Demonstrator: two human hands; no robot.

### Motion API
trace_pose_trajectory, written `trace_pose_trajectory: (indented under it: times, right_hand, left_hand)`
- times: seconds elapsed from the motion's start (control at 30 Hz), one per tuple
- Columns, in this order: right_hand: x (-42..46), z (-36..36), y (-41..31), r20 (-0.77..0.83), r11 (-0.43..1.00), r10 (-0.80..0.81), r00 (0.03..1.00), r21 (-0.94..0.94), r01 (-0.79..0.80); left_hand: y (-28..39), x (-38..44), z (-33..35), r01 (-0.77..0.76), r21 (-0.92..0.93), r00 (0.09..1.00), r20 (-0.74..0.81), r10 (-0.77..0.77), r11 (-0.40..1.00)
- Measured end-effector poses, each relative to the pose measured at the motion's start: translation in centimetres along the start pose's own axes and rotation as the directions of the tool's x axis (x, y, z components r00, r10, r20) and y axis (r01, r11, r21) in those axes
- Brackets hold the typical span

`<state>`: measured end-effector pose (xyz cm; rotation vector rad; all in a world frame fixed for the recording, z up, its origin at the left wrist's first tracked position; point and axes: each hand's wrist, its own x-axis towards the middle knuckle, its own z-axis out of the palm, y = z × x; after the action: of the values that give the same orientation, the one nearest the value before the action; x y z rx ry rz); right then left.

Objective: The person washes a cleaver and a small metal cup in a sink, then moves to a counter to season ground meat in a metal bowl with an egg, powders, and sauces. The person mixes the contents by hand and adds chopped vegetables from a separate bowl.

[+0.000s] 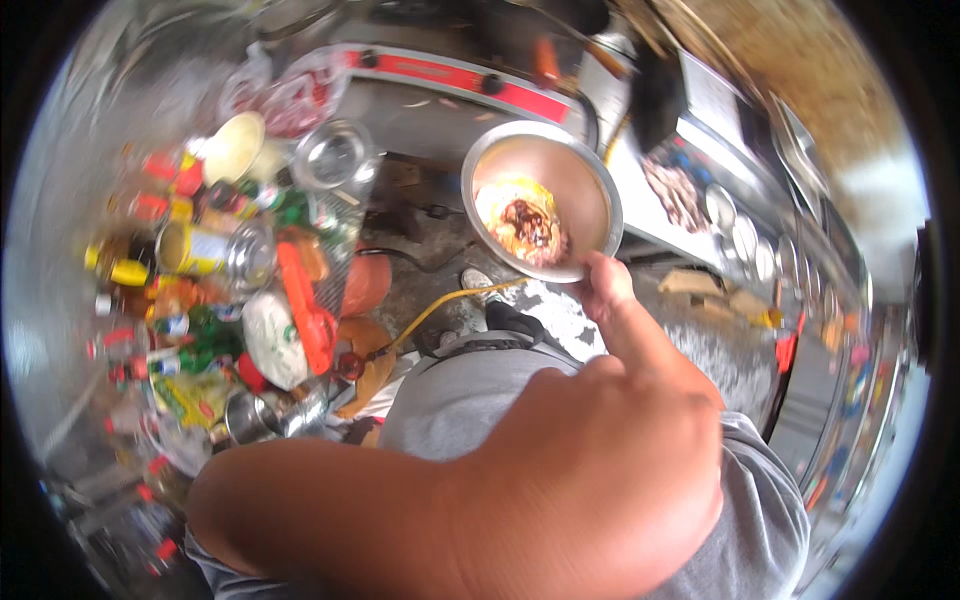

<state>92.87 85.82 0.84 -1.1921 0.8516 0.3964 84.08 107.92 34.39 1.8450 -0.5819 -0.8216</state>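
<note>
My right hand (606,283) grips the rim of a metal mixing bowl (596,187), which is tilted towards me. Inside the bowl lies a food mixture (529,225) that looks like meat, with yellow and dark brown sauce-like patches. My left arm crosses close to the camera, slightly blurred. My left hand (622,435) is bent over by my right arm, back of the hand up. Its fingers are hidden, and I cannot tell whether it touches the right arm.
On the left, a metal counter (341,225) carries several bottles (202,322), a tin can (184,247), a metal bowl (334,154) and a red plastic tool (306,307). Ahead is a stove's red front panel (450,75). A yellow hose (442,300) crosses the floor. Ladles (742,236) line the right.
</note>
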Motion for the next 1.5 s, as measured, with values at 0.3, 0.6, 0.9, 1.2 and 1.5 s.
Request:
trace_pose_trajectory:
  times: [0.3, 0.6, 0.9, 1.2, 1.5]
  right_hand:
    - [-7.8, -25.6, 7.8, -0.492, 0.993, -0.06, 0.868, -0.116, 0.003]
    - [-14.2, -41.7, 10.7, -0.714, 0.809, 0.17, 0.68, 0.495, 0.317]
    - [-14.9, -60.8, 11.1, -0.731, 0.617, 0.376, 0.569, 0.656, 0.435]
    - [-14.1, -76.8, 9.7, -0.728, 0.466, 0.564, 0.39, 0.67, 0.578]
    - [-15.2, -90.1, 10.4, -0.66, 0.396, 0.695, 0.286, 0.683, 0.614]
  left_hand:
    - [9.2, 7.4, 11.3, -0.427, 0.624, 0.897, 0.2, 0.394, 0.655]
    - [11.1, 26.3, 21.9, -0.559, 0.707, 0.828, 0.51, 0.234, 0.433]
    - [-19.9, 44.5, 32.1, 0.035, 0.334, 0.965, 0.233, -0.119, 0.942]
    - [-13.2, 58.0, 39.4, -0.112, 0.736, 0.926, 0.322, -0.199, 0.668]
    - [8.6, 82.2, 53.8, -0.674, 0.563, 0.667, 0.742, 0.068, 0.477]
